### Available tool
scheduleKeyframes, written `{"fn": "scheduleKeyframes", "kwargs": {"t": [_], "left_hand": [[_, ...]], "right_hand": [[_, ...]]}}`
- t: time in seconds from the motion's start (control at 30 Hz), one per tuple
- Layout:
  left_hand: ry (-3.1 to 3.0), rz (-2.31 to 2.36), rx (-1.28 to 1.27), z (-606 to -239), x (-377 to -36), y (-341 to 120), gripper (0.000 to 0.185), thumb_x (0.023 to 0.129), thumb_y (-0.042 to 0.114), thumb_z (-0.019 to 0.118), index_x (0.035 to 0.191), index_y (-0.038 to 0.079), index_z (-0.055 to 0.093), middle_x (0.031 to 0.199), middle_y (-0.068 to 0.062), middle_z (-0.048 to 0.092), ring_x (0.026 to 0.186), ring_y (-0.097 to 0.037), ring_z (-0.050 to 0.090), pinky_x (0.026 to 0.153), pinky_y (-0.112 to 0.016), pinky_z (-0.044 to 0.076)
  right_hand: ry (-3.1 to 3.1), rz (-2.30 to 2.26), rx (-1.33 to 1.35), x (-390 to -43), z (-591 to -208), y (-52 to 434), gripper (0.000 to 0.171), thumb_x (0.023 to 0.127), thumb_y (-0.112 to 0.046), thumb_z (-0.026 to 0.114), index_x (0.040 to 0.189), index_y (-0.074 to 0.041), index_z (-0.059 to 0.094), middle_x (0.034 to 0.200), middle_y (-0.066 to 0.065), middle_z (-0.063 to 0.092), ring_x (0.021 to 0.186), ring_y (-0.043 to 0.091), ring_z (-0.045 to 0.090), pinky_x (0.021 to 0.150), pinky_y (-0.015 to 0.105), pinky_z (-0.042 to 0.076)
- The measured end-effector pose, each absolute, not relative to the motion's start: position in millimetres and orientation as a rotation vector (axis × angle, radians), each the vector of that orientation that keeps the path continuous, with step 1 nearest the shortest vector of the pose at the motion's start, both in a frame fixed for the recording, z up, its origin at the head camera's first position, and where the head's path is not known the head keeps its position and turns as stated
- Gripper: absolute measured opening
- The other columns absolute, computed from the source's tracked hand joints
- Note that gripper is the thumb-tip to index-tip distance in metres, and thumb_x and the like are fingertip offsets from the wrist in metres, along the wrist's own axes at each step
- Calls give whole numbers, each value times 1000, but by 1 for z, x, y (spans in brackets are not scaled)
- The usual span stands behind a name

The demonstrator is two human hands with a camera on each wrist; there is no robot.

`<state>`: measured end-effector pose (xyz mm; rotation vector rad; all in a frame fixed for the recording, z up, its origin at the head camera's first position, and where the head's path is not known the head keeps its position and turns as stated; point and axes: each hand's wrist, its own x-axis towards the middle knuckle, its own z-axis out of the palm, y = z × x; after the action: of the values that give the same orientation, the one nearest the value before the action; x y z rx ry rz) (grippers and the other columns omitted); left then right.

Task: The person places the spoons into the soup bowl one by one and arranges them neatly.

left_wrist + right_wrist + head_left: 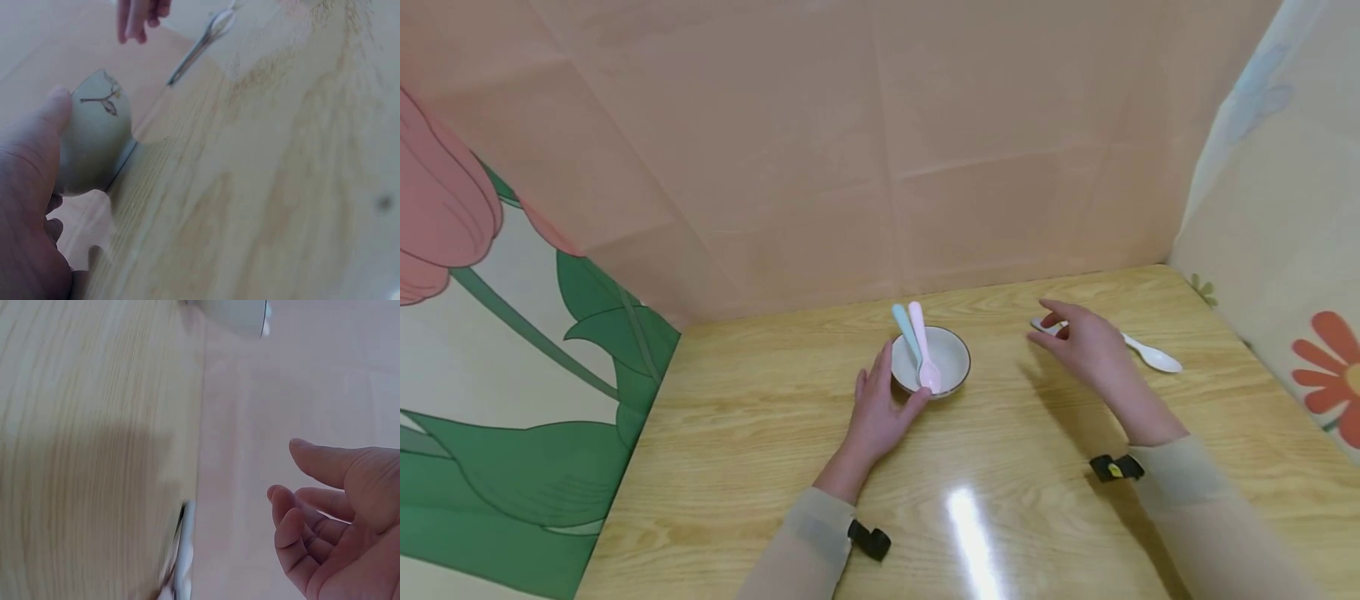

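Note:
A small white bowl (952, 357) with a dark rim stands on the table, a twig pattern on its outside (103, 100). My left hand (877, 414) holds it by the near left side, thumb at the front and fingers along the left. Inside lean a light blue spoon (906, 330) and a pink spoon (921, 342), handles up past the far rim. Over to the right, my right hand (1092, 346) hovers above a white spoon (1156, 358) lying on the table, thumb and fingers loosely bent with nothing between them. The hand hides the spoon's middle.
The wooden table (737, 458) backs onto a plain pinkish sheet (775, 167). A flower-patterned sheet (1262, 250) borders the right side, and one with large tulips and leaves (527, 333) the left. Each wrist wears a black strap (871, 540).

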<state>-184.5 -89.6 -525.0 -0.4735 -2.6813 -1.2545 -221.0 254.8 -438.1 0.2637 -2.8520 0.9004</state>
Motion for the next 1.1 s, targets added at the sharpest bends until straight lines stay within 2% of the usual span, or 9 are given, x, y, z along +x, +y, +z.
{"fn": "scheduleKeyframes", "kwargs": {"t": [0.3,0.47,0.7,1.1], "left_hand": [[-2735,-1237,-448,-522,-183,-90,102,107,57,67,177,6,14,181,-14,26,167,-30,24,134,-62,5],[-2747,-1234,-435,-525,-184,-90,103,107,59,67,177,8,13,181,-13,25,167,-28,24,135,-60,4],[-2754,-1232,-431,-524,-185,-91,103,107,61,66,178,9,13,180,-15,26,167,-29,24,135,-59,4],[-2750,-1238,-438,-525,-185,-90,103,106,61,66,177,7,14,180,-15,27,166,-30,25,134,-61,5]], "right_hand": [[-2899,827,196,-220,-440,289,70,107,-40,75,159,2,52,127,23,75,112,43,70,86,63,51],[-2905,789,212,-223,-444,301,70,106,-34,78,158,5,52,127,26,74,116,48,67,88,66,51],[-2955,760,229,-227,-450,310,69,104,-27,79,158,7,52,124,27,73,112,46,68,86,65,52],[-3047,745,222,-237,-467,324,71,104,-30,79,156,10,52,117,23,74,101,40,69,80,55,52]]}}
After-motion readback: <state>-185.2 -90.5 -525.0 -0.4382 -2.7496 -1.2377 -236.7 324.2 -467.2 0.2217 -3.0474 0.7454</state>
